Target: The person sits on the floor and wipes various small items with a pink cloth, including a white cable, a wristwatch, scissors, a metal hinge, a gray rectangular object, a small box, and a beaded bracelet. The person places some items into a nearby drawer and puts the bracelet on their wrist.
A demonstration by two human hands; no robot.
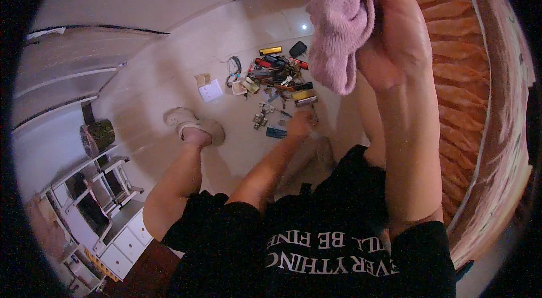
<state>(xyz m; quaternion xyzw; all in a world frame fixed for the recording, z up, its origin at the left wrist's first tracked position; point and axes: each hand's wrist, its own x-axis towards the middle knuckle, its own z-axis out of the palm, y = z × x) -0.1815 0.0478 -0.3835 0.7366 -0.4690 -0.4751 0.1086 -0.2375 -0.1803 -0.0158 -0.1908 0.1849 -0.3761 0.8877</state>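
Observation:
Raised close in front on the right, my right hand [395, 27] is closed around a crumpled, fuzzy pink cloth [339, 21] that hangs down from it. My left hand [301, 123] reaches low to the floor, at the near edge of a spread of small items; its fingers are too blurred to read. Just left of it lie a small teal card-like piece [276, 131] and some metal hardware [261, 117]. Beyond it is a heap of mixed small tools and parts [276, 72]. A yellow-and-silver piece [305, 97] lies at the heap's near right.
A white paper [210, 90] lies left of the heap, and a dark pouch [297, 48] behind it. My left foot wears a light clog [206, 128]. Orange pleated fabric [460, 72] runs along the right. A white drawer unit [121, 247] stands lower left.

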